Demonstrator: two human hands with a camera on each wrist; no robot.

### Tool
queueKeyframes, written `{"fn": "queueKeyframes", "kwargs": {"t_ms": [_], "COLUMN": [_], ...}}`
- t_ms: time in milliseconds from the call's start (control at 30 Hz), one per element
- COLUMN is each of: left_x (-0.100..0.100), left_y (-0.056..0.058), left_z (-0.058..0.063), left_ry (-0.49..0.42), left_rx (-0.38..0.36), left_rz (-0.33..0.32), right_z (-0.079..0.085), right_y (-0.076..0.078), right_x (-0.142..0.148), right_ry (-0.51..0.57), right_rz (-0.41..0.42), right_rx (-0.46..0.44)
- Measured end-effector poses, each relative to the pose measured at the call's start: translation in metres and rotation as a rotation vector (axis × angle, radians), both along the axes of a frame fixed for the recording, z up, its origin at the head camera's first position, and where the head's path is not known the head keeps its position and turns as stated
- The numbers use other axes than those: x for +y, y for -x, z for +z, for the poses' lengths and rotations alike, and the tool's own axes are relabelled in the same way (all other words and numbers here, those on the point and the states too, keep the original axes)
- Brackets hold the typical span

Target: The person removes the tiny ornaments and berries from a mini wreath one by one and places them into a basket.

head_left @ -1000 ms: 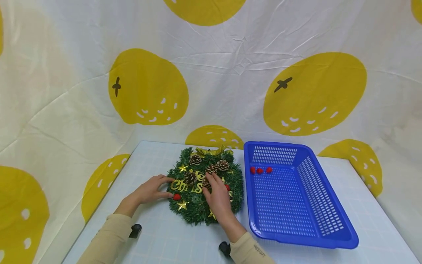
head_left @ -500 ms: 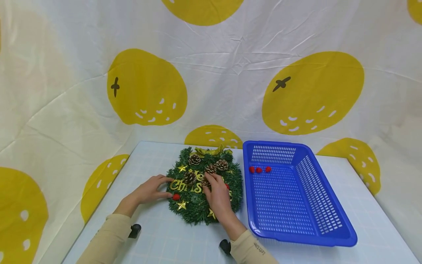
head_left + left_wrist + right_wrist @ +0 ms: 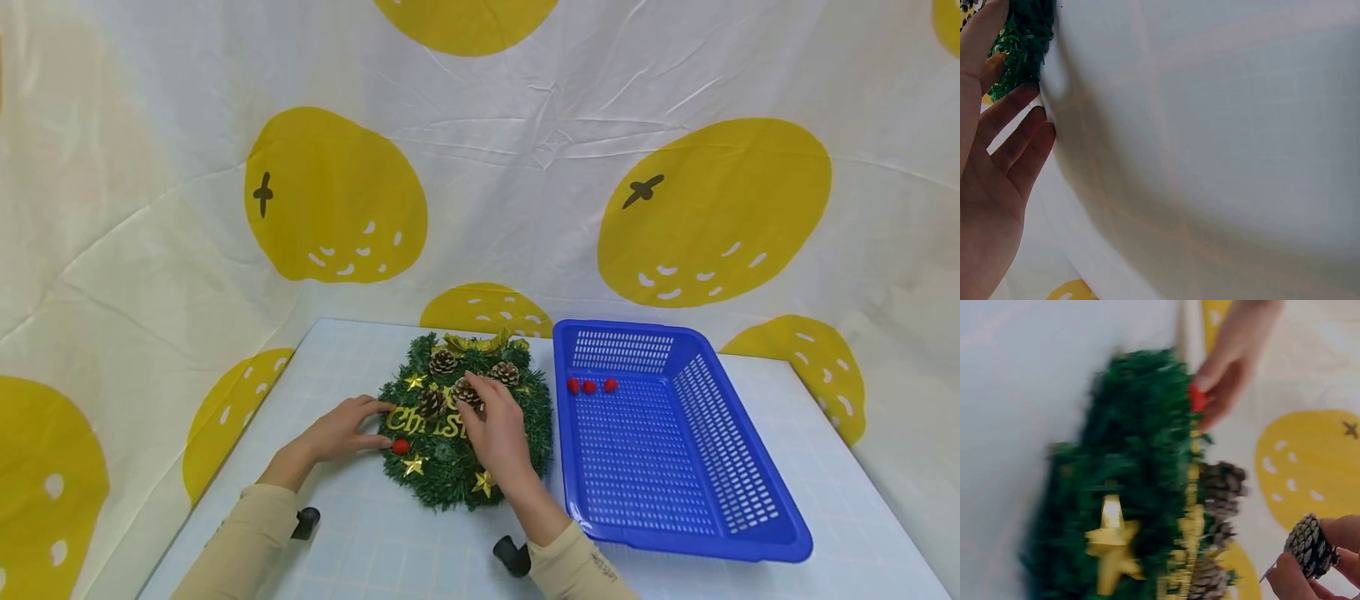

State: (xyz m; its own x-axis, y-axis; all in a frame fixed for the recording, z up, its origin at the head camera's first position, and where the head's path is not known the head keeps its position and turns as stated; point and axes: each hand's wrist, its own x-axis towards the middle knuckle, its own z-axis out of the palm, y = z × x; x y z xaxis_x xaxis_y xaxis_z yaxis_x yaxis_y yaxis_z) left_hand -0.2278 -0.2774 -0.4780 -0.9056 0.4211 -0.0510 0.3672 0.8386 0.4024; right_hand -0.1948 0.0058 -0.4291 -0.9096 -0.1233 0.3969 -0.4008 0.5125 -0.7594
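A green Christmas wreath [image 3: 450,483] lies on the table, with gold lettering [image 3: 405,421], gold stars [image 3: 414,465] and a red berry [image 3: 401,447] at its left. Above the wreath's middle, my right hand [image 3: 498,433] pinches a pinecone [image 3: 1311,547] between thumb and fingers; a thin wire sticks out from the cone in the right wrist view. My left hand [image 3: 341,429] rests at the wreath's left edge, thumb beside the berry, fingers fairly straight. Other pinecones [image 3: 443,361] sit on the wreath. My right hand hides part of the lettering.
Right of the wreath stands a blue perforated basket [image 3: 566,467], with 3 small red berries [image 3: 589,387] near its back left corner. A gold bow [image 3: 476,343] tops the wreath. Behind the table [image 3: 390,550] hangs a white cloth [image 3: 510,208] printed with yellow fruit.
My right hand has risen off the wreath with the pinecone, which now shows clear of the decorations. My left hand stays at the wreath's edge.
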Motion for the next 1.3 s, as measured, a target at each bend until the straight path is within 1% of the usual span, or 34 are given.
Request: {"fn": "queueKeyframes", "kwargs": {"t_ms": [167, 300, 400, 567, 633, 733, 833, 933, 1100, 1300], "left_x": [0.000, 0.000, 0.000, -0.001, -0.001, 0.000, 0.000, 0.000, -0.001, -0.002], "left_y": [0.000, 0.000, 0.000, 0.000, 0.000, 0.000, 0.000, -0.001, -0.001, 0.001], "left_z": [0.002, 0.002, 0.002, 0.002, 0.002, 0.002, 0.002, 0.003, 0.002, 0.000], "left_ry": [0.001, -0.002, -0.008, -0.014, -0.014, -0.014, -0.007, -0.008, -0.017, -0.004], "left_rx": [0.005, 0.010, 0.006, 0.023, 0.025, 0.017, 0.017, 0.010, 0.014, 0.023], "left_rz": [0.000, -0.003, -0.003, -0.023, -0.027, -0.024, -0.022, -0.012, -0.012, -0.027], "right_z": [0.025, 0.046, 0.063, 0.089, 0.097, 0.106, 0.110, 0.110, 0.105, 0.095], "right_y": [-0.002, -0.001, 0.003, 0.014, 0.020, 0.028, 0.037, 0.046, 0.064, 0.081], "right_x": [0.005, 0.012, 0.018, 0.032, 0.038, 0.048, 0.059, 0.070, 0.086, 0.105], "right_ry": [0.094, 0.116, 0.117, 0.081, 0.051, 0.034, 0.016, -0.009, -0.047, -0.079], "right_rz": [0.043, 0.034, 0.021, -0.024, -0.053, -0.060, -0.062, -0.074, -0.107, -0.170], "right_rx": [-0.031, -0.041, -0.031, 0.043, 0.073, 0.083, 0.068, 0.022, -0.070, -0.140]}}
